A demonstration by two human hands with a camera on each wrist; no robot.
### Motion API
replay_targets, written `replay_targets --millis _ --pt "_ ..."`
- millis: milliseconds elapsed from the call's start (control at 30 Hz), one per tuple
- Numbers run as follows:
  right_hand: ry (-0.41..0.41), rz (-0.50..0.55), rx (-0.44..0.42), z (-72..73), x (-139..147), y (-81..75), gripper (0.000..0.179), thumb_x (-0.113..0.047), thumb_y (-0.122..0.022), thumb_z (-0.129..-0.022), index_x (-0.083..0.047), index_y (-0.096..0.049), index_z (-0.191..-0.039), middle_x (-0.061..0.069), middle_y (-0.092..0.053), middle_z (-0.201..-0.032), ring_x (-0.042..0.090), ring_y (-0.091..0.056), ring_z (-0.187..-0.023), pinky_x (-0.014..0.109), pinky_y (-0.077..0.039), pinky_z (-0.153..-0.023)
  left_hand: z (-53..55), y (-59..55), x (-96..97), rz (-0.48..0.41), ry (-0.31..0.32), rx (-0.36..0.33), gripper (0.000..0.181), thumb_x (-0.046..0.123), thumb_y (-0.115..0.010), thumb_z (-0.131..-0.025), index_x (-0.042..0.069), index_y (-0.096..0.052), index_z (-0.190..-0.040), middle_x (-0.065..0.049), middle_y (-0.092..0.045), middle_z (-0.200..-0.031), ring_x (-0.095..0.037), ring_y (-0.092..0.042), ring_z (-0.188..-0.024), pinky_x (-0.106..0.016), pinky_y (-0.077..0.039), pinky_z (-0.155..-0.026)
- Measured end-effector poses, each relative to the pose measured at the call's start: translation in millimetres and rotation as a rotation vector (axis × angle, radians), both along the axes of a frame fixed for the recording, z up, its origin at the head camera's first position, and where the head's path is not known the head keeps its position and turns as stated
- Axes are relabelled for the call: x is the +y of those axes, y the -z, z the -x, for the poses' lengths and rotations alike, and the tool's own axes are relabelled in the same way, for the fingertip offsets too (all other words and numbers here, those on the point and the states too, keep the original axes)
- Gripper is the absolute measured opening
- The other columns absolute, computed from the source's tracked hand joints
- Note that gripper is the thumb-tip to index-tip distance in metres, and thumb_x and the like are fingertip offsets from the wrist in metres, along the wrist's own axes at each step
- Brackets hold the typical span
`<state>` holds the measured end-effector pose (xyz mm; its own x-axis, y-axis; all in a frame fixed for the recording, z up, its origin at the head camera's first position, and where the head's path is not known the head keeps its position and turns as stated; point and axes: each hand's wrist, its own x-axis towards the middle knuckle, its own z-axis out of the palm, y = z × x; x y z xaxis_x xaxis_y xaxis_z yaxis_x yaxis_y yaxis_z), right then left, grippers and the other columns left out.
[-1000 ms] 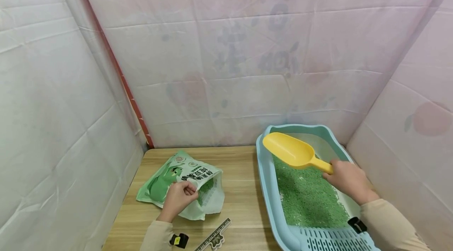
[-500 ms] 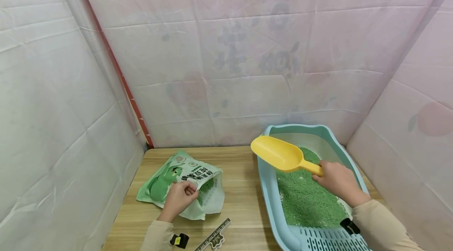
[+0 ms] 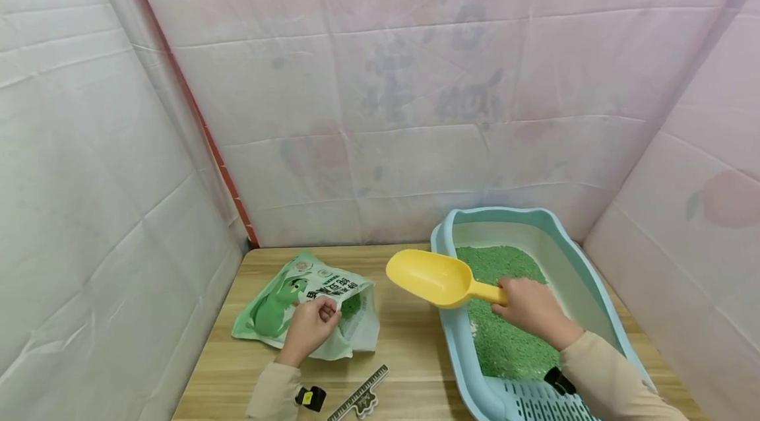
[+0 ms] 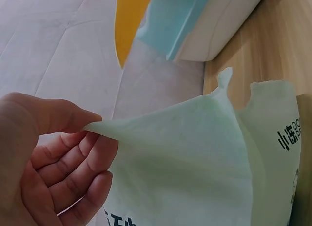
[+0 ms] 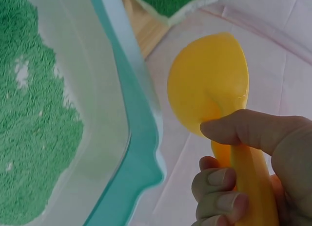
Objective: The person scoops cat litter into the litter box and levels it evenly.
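A yellow scoop (image 3: pixel 429 276) is held by its handle in my right hand (image 3: pixel 532 309), its bowl in the air past the litter box's left rim. The bowl's inside looks bare. My left hand (image 3: pixel 311 327) pinches the edge of an open green-and-white bag (image 3: pixel 279 302) between thumb and fingers. Green pellets (image 3: pixel 350 306) show inside the bag's mouth, which faces right. In the left wrist view the pinched bag edge (image 4: pixel 161 120) is pulled taut. The light-blue litter box (image 3: pixel 454 342) at the right holds a layer of green litter (image 3: pixel 516 342).
A black-and-white ruler-like clip (image 3: pixel 361 394) lies on the wooden table (image 3: pixel 410 335) in front of the bag. The litter box has a slotted grate (image 3: pixel 549 401) at its near end. Fabric walls (image 3: pixel 380 163) stand behind and at both sides.
My right hand has carried the scoop left and slightly down, from above the litter box to past its left rim. My left hand and the bag edge have shifted slightly right.
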<state>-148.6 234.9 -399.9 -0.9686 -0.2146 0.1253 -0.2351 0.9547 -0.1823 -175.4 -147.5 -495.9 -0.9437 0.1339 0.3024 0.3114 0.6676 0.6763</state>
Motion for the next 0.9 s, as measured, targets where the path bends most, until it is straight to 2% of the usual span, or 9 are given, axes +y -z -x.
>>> replay_targets --millis 233,500,900 --pt "-0.069 -0.02 -0.009 -0.2 -20 6.9 0.025 -0.015 -0.074 -0.075 -0.013 -0.05 -0.069 -0.004 -0.042 -0.058 0.01 -0.035 -0.052 0.021 -0.029 -0.047 4.8 0.2 2.8 -0.003 0.015 0.0 0.007 0.006 -0.071 -0.082 0.009 -0.065 -0.08 0.002 -0.064 -0.07 0.003 -0.053 -0.061 -0.016 -0.047 -0.058" --pt "-0.085 -0.027 -0.039 1.1 -33 14.9 0.026 -0.015 -0.076 -0.074 -0.013 -0.051 -0.068 -0.005 -0.044 -0.057 0.01 -0.038 -0.052 0.023 -0.031 -0.047 4.7 -2.6 1.5 -0.019 0.028 -0.034 0.008 0.005 -0.071 -0.081 0.009 -0.065 -0.079 0.001 -0.064 -0.07 0.003 -0.053 -0.061 -0.016 -0.047 -0.058" --pt "-0.129 -0.055 -0.015 6.9 -53 23.1 0.029 -0.013 -0.075 -0.072 -0.014 -0.048 -0.063 -0.004 -0.045 -0.055 0.011 -0.038 -0.051 0.024 -0.032 -0.045 5.0 -2.3 -0.7 -0.02 0.044 -0.058 0.006 0.006 -0.071 -0.082 0.008 -0.066 -0.08 -0.001 -0.065 -0.071 0.003 -0.054 -0.062 -0.016 -0.048 -0.058"
